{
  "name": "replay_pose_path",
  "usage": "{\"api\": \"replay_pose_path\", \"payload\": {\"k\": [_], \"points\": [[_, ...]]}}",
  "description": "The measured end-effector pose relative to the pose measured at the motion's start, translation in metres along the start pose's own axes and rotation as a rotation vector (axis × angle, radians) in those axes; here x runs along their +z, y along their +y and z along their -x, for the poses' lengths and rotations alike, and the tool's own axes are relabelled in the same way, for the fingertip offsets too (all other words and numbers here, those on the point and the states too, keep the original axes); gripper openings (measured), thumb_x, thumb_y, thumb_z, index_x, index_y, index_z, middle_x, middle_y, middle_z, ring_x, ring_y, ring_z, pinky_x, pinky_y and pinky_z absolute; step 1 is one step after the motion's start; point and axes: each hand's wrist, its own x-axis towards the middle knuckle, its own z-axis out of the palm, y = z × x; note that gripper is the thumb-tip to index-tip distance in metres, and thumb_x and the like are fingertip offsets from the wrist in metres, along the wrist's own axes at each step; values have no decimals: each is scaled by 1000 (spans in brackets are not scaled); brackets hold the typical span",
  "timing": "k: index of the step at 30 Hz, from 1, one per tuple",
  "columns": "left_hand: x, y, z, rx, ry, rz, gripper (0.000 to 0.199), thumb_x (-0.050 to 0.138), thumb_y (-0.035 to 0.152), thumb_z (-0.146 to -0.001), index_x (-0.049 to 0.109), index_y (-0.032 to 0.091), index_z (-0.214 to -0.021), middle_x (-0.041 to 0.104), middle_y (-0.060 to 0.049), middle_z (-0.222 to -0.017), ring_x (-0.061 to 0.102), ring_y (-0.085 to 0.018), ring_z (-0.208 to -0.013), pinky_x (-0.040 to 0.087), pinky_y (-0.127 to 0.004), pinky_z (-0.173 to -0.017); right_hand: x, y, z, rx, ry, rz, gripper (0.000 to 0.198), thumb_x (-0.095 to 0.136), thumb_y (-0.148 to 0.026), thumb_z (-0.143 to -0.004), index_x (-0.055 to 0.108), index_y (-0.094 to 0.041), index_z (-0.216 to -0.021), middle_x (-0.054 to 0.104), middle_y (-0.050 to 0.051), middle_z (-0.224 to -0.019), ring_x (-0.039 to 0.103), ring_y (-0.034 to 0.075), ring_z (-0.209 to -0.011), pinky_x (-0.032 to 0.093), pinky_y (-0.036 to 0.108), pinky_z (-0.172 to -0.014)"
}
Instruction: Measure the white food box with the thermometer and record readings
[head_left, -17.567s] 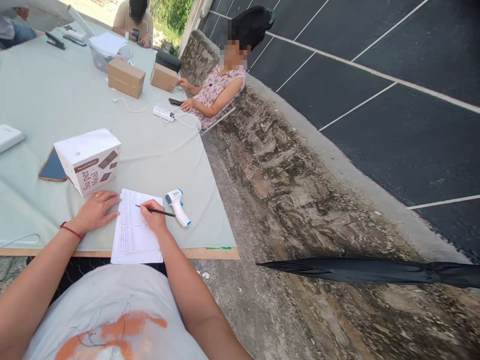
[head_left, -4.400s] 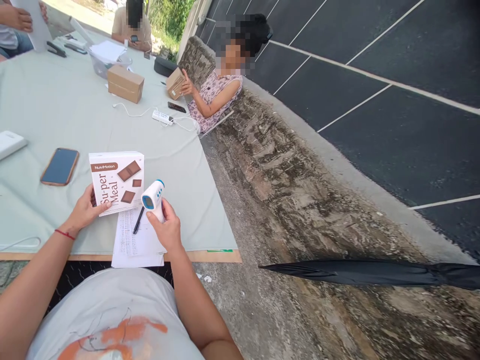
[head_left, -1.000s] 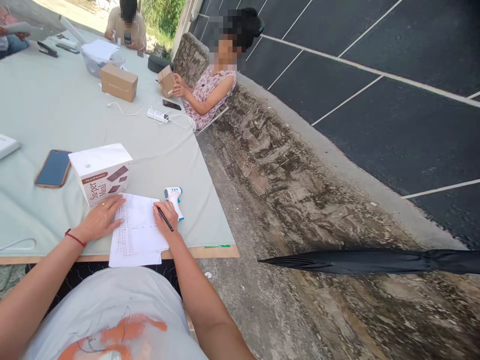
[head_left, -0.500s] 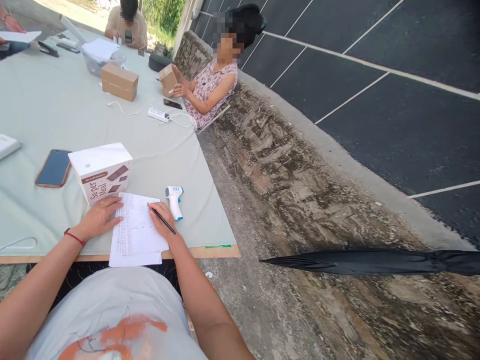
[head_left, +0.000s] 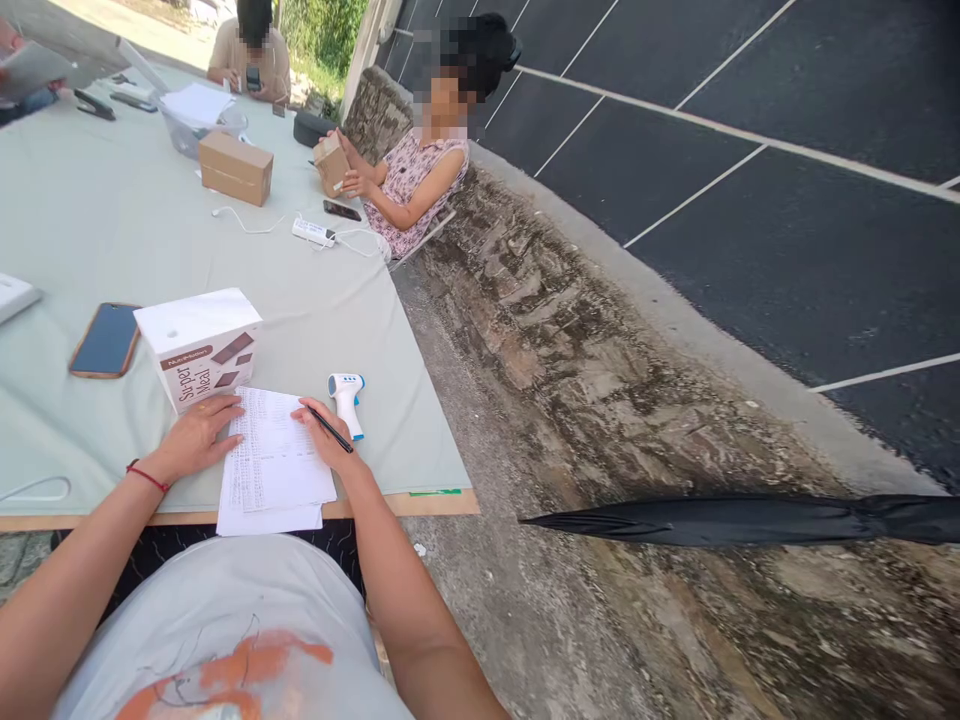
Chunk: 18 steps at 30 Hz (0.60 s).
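Printed sheets of paper (head_left: 281, 465) lie stacked at the near edge of the table, the lower ones jutting past it. My left hand (head_left: 201, 435) rests flat with fingers stretched onto the left margin of the top sheet. A black pen (head_left: 331, 429) is gripped in my right hand (head_left: 322, 440), which lies on the sheet's right side. Just behind my left hand stands a white printed box (head_left: 199, 350). To the right of my right hand, a white and blue infrared thermometer (head_left: 346, 402) lies on the cloth.
A phone (head_left: 106, 340) lies left of the white box. Farther back on the table (head_left: 90, 220) are a cardboard box (head_left: 235, 167), a power strip (head_left: 313, 231) and a plastic bin (head_left: 187, 133). One person (head_left: 416, 180) holds a small carton; others sit beyond. A folded black umbrella (head_left: 712, 520) projects from the right.
My right hand and the pen have shifted slightly up on the sheet. At the far left, a person's paper has tilted. My left hand stays in place.
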Motion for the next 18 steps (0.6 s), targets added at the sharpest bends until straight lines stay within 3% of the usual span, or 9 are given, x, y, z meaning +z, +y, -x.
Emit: {"api": "replay_pose_path", "payload": {"k": [8, 18], "points": [[0, -1, 1, 9, -13, -41, 56, 41, 54, -96, 63, 11, -125, 57, -20, -139, 55, -34, -127, 47, -53, -107, 20, 0, -3, 73, 192, -75, 38, 48, -51, -94, 63, -27, -120, 76, 1, -93, 71, 20, -93, 56, 37, -89], [1, -1, 1, 17, -5, -42, 54, 41, 53, -97, 63, 12, -125, 58, -19, -138, 55, -34, -128, 47, -52, -107, 24, 10, -2, -89, 238, -113, 37, 53, -54, -91, 72, -25, -104, 75, 6, -99, 69, 23, -99, 56, 38, -88]]}}
